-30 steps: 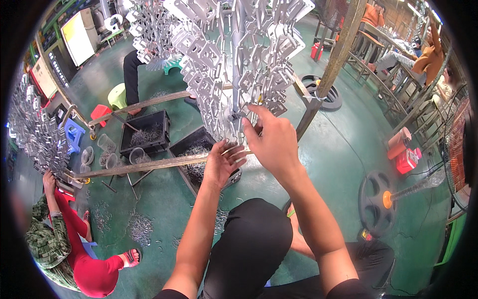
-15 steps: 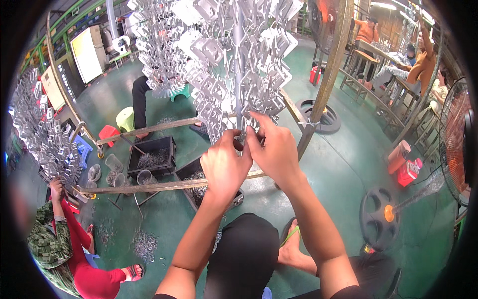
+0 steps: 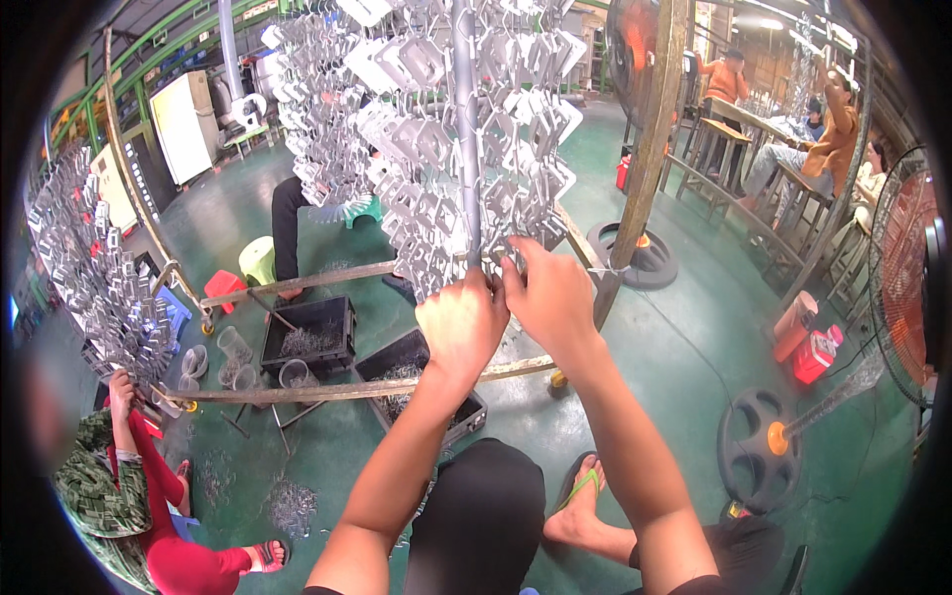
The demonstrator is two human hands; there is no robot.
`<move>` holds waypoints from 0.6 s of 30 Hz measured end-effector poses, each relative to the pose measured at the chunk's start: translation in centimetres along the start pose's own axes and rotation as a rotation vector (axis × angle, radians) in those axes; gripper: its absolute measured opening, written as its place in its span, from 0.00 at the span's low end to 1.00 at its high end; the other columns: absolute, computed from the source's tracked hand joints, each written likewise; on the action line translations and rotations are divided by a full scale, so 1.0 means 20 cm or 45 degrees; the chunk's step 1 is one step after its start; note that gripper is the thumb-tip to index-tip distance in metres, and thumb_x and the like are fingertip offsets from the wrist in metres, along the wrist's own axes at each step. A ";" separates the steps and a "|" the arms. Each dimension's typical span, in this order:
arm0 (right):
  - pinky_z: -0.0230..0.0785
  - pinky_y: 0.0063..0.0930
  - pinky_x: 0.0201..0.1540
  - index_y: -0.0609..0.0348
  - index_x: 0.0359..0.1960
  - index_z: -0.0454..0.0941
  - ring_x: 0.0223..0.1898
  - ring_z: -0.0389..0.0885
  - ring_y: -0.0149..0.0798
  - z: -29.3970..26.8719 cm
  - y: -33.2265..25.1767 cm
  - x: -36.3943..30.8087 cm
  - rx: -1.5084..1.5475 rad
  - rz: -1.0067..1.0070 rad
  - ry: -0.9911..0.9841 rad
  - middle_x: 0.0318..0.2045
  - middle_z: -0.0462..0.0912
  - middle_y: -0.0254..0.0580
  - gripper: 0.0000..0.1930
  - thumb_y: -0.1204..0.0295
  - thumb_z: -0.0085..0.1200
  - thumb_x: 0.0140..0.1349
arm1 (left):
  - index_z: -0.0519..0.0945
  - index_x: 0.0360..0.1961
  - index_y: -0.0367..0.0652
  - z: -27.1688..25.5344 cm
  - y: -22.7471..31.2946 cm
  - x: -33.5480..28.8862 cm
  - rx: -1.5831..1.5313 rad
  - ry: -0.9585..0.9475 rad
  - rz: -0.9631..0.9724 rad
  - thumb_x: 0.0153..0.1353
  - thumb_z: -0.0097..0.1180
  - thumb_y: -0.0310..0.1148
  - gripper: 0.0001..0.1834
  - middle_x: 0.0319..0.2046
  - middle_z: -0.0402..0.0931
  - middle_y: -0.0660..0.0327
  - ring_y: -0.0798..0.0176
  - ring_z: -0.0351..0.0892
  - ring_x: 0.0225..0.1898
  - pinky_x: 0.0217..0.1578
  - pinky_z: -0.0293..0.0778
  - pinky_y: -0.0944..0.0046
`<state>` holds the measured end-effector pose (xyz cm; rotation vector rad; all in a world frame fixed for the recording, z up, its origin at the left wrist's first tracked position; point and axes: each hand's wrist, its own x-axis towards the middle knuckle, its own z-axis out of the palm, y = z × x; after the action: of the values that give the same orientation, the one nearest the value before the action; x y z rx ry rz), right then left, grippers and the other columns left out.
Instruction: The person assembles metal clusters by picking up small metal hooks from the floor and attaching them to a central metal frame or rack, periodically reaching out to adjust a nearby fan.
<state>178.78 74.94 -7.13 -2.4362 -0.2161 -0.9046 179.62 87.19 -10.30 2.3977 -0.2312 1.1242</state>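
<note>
Many silvery frame-shaped metal pieces (image 3: pixel 412 139) hang in tiers on hooks around an upright grey pole (image 3: pixel 466 119) in front of me. At the lower end of this rack, my left hand (image 3: pixel 461 322) is closed, its fingers curled beside the pole's foot. My right hand (image 3: pixel 547 302) is right beside it, thumb and bent forefinger closed near the lowest hooks. The two hands meet at their thumbs. What the fingertips hold is hidden behind the hands and too small to make out.
A wooden frame bar (image 3: pixel 357 393) crosses below my wrists. Black crates (image 3: pixel 307 337) with small metal bits and clear plastic cups (image 3: pixel 296 374) stand at left. A co-worker's hand (image 3: pixel 121 389) touches another loaded rack (image 3: pixel 99 268). A fan (image 3: pixel 902 288) stands at right.
My hands stay at the rack's lower end; the right forefinger has drawn in and the fingers sit closer together. The view has shifted slightly, and the hanging pieces appear in a different position.
</note>
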 end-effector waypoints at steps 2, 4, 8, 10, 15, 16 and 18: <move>0.77 0.52 0.39 0.62 0.47 0.84 0.34 0.86 0.62 -0.01 0.02 0.01 0.018 -0.038 -0.005 0.27 0.85 0.60 0.14 0.66 0.55 0.65 | 0.84 0.23 0.48 0.02 0.00 0.01 0.017 0.006 0.019 0.57 0.65 0.43 0.12 0.17 0.80 0.49 0.44 0.84 0.21 0.23 0.77 0.50; 0.77 0.53 0.40 0.62 0.46 0.84 0.34 0.85 0.62 0.00 0.05 0.03 0.064 -0.073 0.008 0.28 0.85 0.60 0.13 0.70 0.55 0.64 | 0.83 0.23 0.48 0.02 -0.01 0.02 0.051 0.018 0.022 0.57 0.65 0.43 0.13 0.16 0.80 0.50 0.44 0.83 0.20 0.22 0.77 0.50; 0.75 0.47 0.33 0.63 0.52 0.82 0.27 0.83 0.61 0.03 0.07 0.03 0.293 0.012 -0.055 0.24 0.83 0.58 0.15 0.73 0.57 0.65 | 0.83 0.23 0.47 0.01 -0.05 0.01 0.044 0.028 0.009 0.56 0.66 0.42 0.12 0.14 0.79 0.52 0.46 0.81 0.18 0.22 0.76 0.50; 0.76 0.53 0.36 0.61 0.49 0.81 0.31 0.84 0.63 0.00 0.02 0.01 0.190 -0.020 -0.039 0.25 0.83 0.60 0.12 0.74 0.56 0.64 | 0.83 0.22 0.46 -0.02 -0.07 0.01 0.055 0.042 0.026 0.56 0.67 0.42 0.13 0.14 0.78 0.53 0.46 0.81 0.17 0.22 0.76 0.50; 0.72 0.54 0.33 0.54 0.59 0.72 0.28 0.81 0.65 0.03 0.06 -0.10 0.156 -0.089 -0.049 0.21 0.81 0.57 0.19 0.73 0.56 0.67 | 0.83 0.22 0.47 -0.04 -0.11 0.03 -0.017 0.025 0.041 0.54 0.68 0.42 0.12 0.15 0.80 0.54 0.47 0.83 0.19 0.24 0.78 0.51; 0.71 0.55 0.34 0.53 0.63 0.67 0.30 0.82 0.65 0.04 0.07 -0.12 0.139 -0.083 -0.127 0.23 0.82 0.58 0.23 0.73 0.55 0.68 | 0.84 0.23 0.46 -0.07 -0.12 0.04 -0.006 -0.011 0.019 0.54 0.68 0.43 0.12 0.15 0.80 0.54 0.47 0.84 0.20 0.26 0.79 0.51; 0.72 0.57 0.32 0.53 0.65 0.66 0.30 0.83 0.64 0.08 0.09 -0.15 0.189 -0.194 -0.067 0.24 0.82 0.57 0.23 0.74 0.50 0.68 | 0.85 0.23 0.45 -0.09 -0.15 0.05 -0.006 -0.030 0.011 0.54 0.68 0.43 0.13 0.16 0.81 0.54 0.46 0.84 0.21 0.26 0.79 0.51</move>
<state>177.95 74.35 -10.98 -2.3311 -0.4768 -0.8575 180.12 90.63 -9.64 2.4089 -0.2519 1.0989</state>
